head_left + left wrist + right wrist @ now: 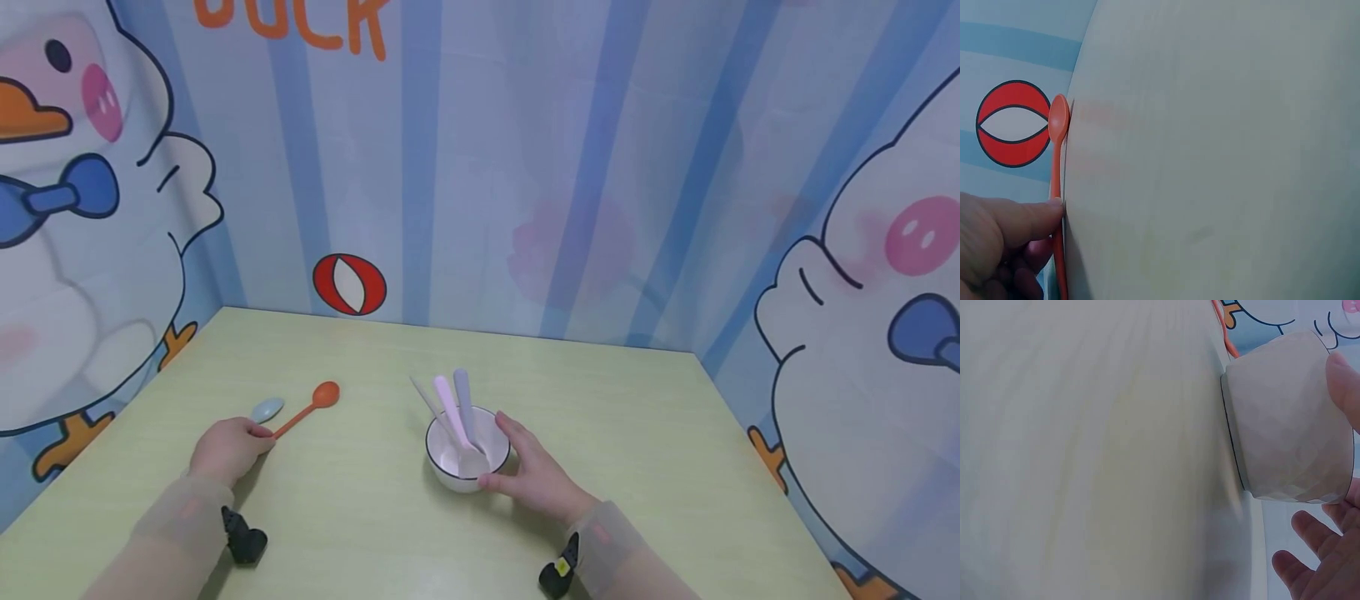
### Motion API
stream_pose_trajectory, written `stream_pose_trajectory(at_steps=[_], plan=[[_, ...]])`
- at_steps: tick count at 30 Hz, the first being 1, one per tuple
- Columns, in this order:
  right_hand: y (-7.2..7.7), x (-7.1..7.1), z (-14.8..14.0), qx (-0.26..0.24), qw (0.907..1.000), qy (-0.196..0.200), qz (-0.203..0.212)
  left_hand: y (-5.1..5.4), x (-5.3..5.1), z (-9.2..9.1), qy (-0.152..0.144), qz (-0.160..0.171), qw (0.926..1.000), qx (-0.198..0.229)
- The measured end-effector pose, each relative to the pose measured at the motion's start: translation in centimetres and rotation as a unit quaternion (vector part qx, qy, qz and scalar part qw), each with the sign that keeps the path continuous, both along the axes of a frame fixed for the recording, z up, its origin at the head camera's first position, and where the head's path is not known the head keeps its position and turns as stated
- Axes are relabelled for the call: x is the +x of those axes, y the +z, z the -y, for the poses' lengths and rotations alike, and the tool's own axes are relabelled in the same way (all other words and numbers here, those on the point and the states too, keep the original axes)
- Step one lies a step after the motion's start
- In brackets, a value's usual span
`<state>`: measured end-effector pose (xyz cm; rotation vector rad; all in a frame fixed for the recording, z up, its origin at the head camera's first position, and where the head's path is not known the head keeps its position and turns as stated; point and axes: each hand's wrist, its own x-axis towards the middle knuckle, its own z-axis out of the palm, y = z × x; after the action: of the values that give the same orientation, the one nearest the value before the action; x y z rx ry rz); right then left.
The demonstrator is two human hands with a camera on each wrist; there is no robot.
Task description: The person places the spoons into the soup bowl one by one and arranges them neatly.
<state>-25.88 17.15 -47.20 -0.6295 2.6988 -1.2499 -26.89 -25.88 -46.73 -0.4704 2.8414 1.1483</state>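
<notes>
the orange spoon (326,394) is at the left of the table (600,392), just beside a pale blue spoon (267,409). it looks light and stiff, probably smooth enough to twist in a loose grip – the slim handle, a little behind its middle, seems the place to hold it. the left hand (227,450) pinches that handle, thumb and finger closed on it; whether the spoon is lifted at all is hard to tell.

the white bowl (459,482) stands upright near the middle, 3 handles (447,398) leaning up out of it. it is likely rigid, perhaps breakable, and best held across its sides. the right hand (542,477) does so – thumb at the near rim, finger at the far side, other fingers spread.
</notes>
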Motion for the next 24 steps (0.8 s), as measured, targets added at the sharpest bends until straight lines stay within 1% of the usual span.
stream_pose_trajectory(at_steps=[4,12,18,24], plan=[[0.0,0.0,0.0,0.0,1.0,-0.001,0.001,0.0,0.0,-0.2,-0.005,-0.002,1.0,0.0],[0.1,0.1,0.0,0.002,1.0,-0.001,-0.002,0.3,0.4,-0.1,0.0,0.012,0.9999,-0.005],[0.2,0.2,0.1,0.003,1.0,-0.005,-0.003,0.7,0.6,0.3,-0.013,0.027,0.9989,-0.036],[0.0,0.1,0.1,-0.003,1.0,-0.005,-0.004,1.0,0.7,0.2,-0.021,0.038,0.9984,-0.036]])
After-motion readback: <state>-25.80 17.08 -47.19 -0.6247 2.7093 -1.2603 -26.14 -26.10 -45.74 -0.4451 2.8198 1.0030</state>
